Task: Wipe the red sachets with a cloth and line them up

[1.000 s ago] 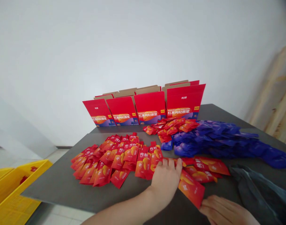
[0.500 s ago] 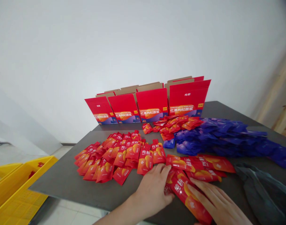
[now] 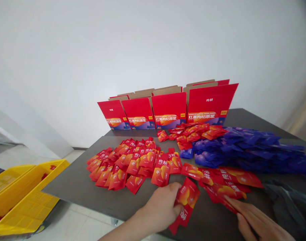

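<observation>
My left hand (image 3: 165, 206) is closed round a couple of red sachets (image 3: 189, 197) with orange fruit print, held over the near side of the table. To the right, my right hand (image 3: 258, 219) has its fingertips on a red sachet (image 3: 225, 192) at the near edge of a small loose heap, with a corner of it between fingers and thumb. Left of centre lies a fanned pile of red sachets (image 3: 132, 160). Further back, a smaller heap of red sachets (image 3: 193, 132) touches a large pile of blue sachets (image 3: 243, 147).
Several red cartons (image 3: 169, 108) with raised flaps stand in a row at the back of the dark table (image 3: 75, 187). A dark cloth (image 3: 288, 201) lies at the right. Yellow bins (image 3: 29, 197) holding some red items stand on the floor at left.
My left hand has lifted and turned its sachets, which now hang apart from the heap. My right hand has moved right, off those sachets, onto the loose heap. The view has shifted left.
</observation>
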Demonstrator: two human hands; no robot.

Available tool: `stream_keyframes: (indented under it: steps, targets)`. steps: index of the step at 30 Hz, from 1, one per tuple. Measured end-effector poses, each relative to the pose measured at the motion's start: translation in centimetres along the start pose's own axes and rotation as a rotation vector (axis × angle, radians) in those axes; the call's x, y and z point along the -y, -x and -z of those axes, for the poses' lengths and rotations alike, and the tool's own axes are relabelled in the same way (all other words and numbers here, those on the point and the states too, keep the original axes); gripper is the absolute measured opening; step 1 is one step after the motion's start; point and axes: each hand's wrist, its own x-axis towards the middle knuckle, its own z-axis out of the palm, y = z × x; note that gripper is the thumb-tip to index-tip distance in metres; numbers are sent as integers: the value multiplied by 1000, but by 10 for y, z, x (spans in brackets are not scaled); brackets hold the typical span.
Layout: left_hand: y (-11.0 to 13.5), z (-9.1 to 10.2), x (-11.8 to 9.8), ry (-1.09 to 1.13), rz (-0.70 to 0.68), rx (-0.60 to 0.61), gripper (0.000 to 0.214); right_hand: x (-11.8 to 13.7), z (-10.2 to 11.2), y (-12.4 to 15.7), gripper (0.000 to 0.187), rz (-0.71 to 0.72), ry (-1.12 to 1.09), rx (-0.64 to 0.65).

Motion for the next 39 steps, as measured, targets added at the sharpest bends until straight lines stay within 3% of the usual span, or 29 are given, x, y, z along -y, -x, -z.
stream_keyframes:
  steps: [3, 6, 8, 10, 14, 16, 22, 25, 27, 29, 32, 34, 37, 39]
  targets:
    - [8, 19, 9, 98, -12, 0, 14, 5, 2, -5, 33, -13, 25, 21]
    - [12, 40, 18, 212, -19, -6, 8, 18, 1, -13, 39, 68, 40, 55]
    - [12, 52, 21, 294, -13, 53, 9, 28, 1, -22, 49, 77, 19, 86]
    - [8, 58, 19, 350, -28, 141, 10, 39, 3, -34, 57, -31, -70, 109]
    - [-6, 52, 4, 376, -105, 270, 11, 58, 9, -68, 32, -396, -500, 349]
    - [-14, 43, -2, 387, -115, 291, 11, 61, 9, -79, 30, -522, -656, 451]
    - [-27, 14, 2, 513, -144, 173, 24, 52, -5, -73, 30, -745, -735, 377]
    - [-23, 8, 6, 339, -168, -50, 34, 47, -9, -68, 32, -764, -736, 328]
    - [-16, 6, 2, 140, -249, -270, 37, 44, -10, -68, 35, -799, -707, 251]
    - [-9, 2, -6, -30, -370, -388, 42, 43, -12, -70, 38, -833, -685, 155]
    - [-2, -9, -19, -269, -497, -375, 56, 47, -12, -74, 41, -812, -718, 75]
    - [-4, -14, -20, -424, -543, -377, 51, 52, -12, -74, 42, -761, -751, 126]
    - [-11, -9, -9, -558, -626, -382, 39, 52, -10, -65, 41, -640, -691, 257]
    - [-17, 5, 7, -569, -662, -362, 35, 44, -7, -55, 38, -521, -536, 249]
